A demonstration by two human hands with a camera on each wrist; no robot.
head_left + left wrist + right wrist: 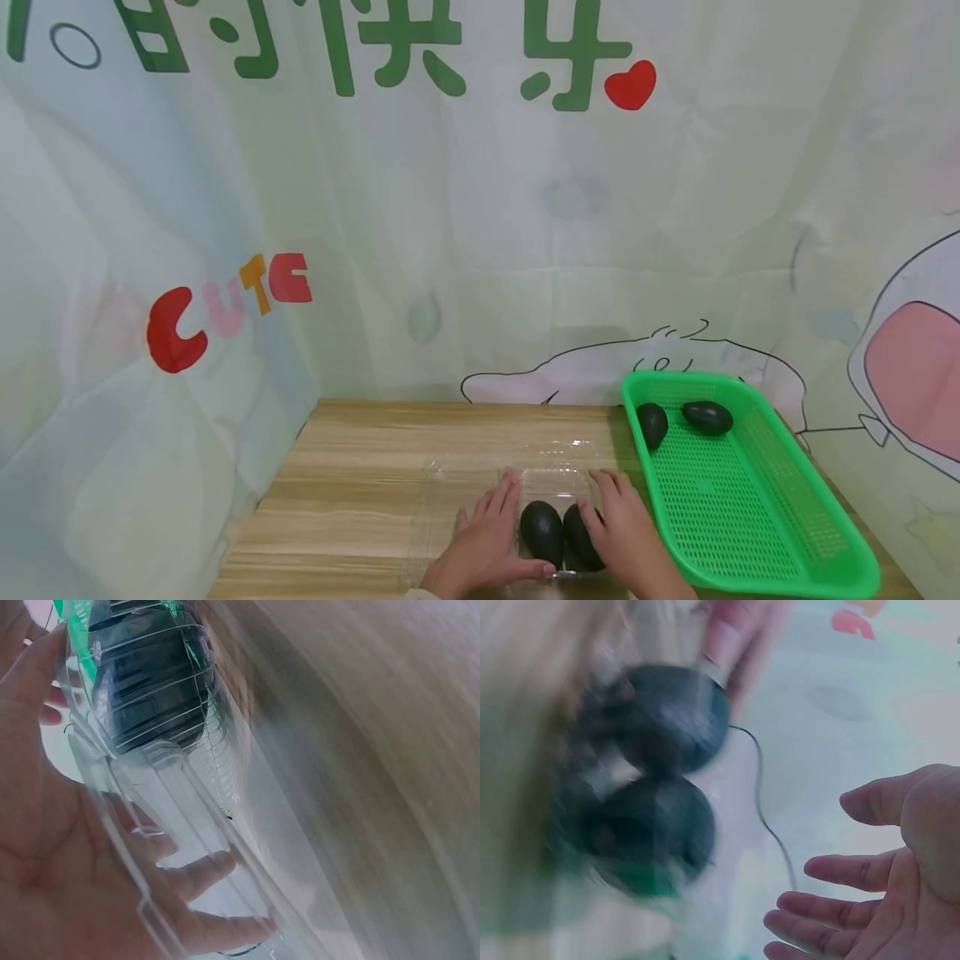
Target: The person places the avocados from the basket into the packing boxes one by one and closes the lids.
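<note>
Two dark, pear-shaped avocados, one on the left [542,532] and one on the right [577,533], lie side by side in a clear plastic box [553,480]. Its clear lid [433,508] spreads out to the left on the table. My left hand [483,540] rests along the box's left side, fingers extended, thumb at the front edge. Clear plastic overlaps its fingers [202,877] in the left wrist view. On the right side my right hand [632,533] lies over part of the right avocado. Its fingers [847,911] are spread and straight in the right wrist view.
A green plastic basket [731,508] stands to the right of the box, with two more dark avocados, one at its left wall [652,426] and one near the back [707,417]. The wooden table [352,467] meets a printed cloth backdrop [480,333].
</note>
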